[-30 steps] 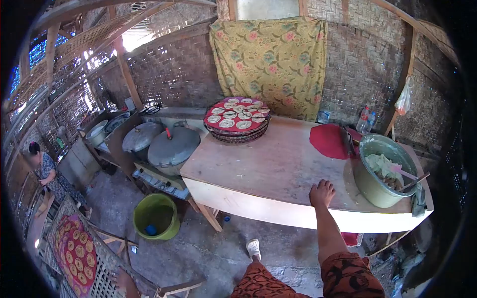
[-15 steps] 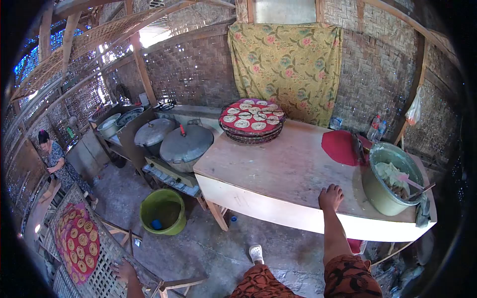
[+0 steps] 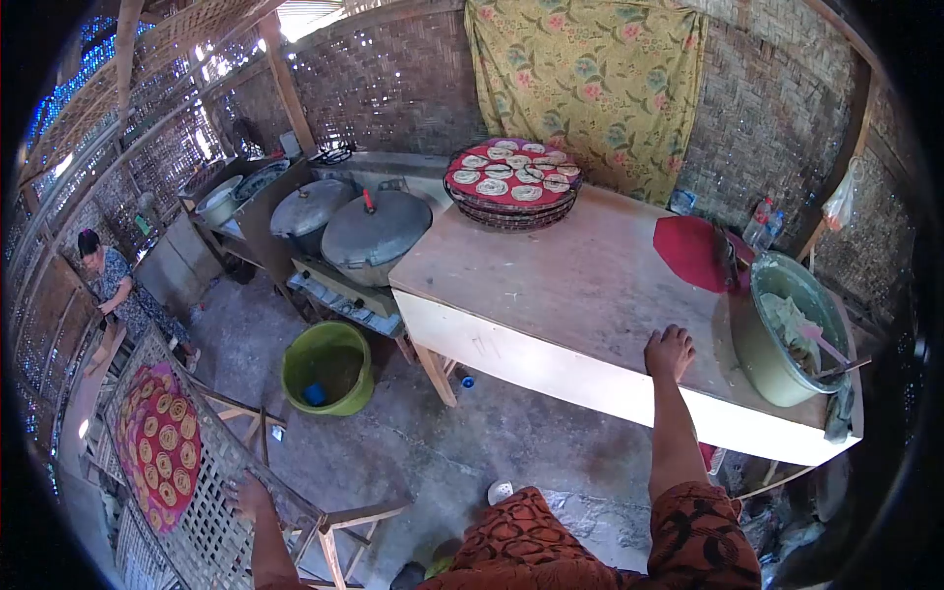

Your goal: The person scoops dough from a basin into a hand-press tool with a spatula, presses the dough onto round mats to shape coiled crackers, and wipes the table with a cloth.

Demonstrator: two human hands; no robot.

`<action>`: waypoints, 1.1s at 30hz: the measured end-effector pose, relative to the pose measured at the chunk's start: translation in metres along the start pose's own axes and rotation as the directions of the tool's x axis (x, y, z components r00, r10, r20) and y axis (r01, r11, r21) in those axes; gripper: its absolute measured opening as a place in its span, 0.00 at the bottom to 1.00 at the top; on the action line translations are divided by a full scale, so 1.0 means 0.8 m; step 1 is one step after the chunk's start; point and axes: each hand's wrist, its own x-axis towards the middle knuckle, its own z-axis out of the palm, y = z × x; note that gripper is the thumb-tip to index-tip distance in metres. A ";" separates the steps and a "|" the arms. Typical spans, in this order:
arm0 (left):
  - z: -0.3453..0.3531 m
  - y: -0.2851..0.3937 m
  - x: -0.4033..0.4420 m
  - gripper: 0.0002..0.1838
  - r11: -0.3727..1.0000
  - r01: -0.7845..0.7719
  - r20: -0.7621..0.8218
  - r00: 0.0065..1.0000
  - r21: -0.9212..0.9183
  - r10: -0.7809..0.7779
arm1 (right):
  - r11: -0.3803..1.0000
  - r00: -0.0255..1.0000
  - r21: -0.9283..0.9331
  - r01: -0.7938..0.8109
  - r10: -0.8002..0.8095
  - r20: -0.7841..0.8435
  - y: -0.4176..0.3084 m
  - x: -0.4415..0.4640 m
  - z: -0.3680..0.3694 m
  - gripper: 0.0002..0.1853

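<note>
My right hand [image 3: 670, 352] lies palm down on the front part of the wooden table [image 3: 551, 277], holding nothing. Its fingers point toward the back. My left hand [image 3: 248, 496] rests with spread fingers on a woven bamboo rack [image 3: 218, 444] at the lower left. Beyond it on that rack is a red sheet [image 3: 197, 462] with several round coiled pieces [image 3: 168, 435]. To the right of my right hand stands a green bucket [image 3: 777, 356] with pale dough-like stuff [image 3: 787, 320] and a pink-handled tool [image 3: 826, 341] in it.
Stacked round trays [image 3: 516, 211] with coiled pieces sit at the table's back left. A red sheet [image 3: 688, 254] lies near the bucket. Big lidded pots [image 3: 377, 231] stand on the stove. A green tub [image 3: 327, 379] is on the floor. Another person [image 3: 123, 285] stands far left.
My view has tipped down and shifted slightly, so the table and pots appear higher. Both hands stay on their surfaces. The other person barely moves.
</note>
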 end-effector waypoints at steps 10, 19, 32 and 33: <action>-0.025 0.005 -0.020 0.39 0.999 0.042 -0.020 0.999 -0.005 -0.042 | 1.000 0.999 0.010 -0.020 0.020 -0.026 0.003 0.001 0.002 0.22; 0.012 0.001 0.007 0.38 0.998 0.055 -0.035 0.998 -0.001 -0.055 | 1.000 0.999 0.012 -0.016 0.016 -0.029 0.008 -0.002 0.000 0.23; -0.012 0.002 -0.015 0.37 0.999 0.027 -0.052 0.998 -0.030 -0.028 | 0.999 0.999 -0.004 -0.032 0.032 -0.007 0.010 0.002 0.005 0.24; -0.005 0.002 -0.010 0.37 0.999 0.027 -0.053 0.998 -0.029 -0.029 | 0.999 0.999 -0.004 -0.033 0.033 0.002 0.009 0.002 0.002 0.24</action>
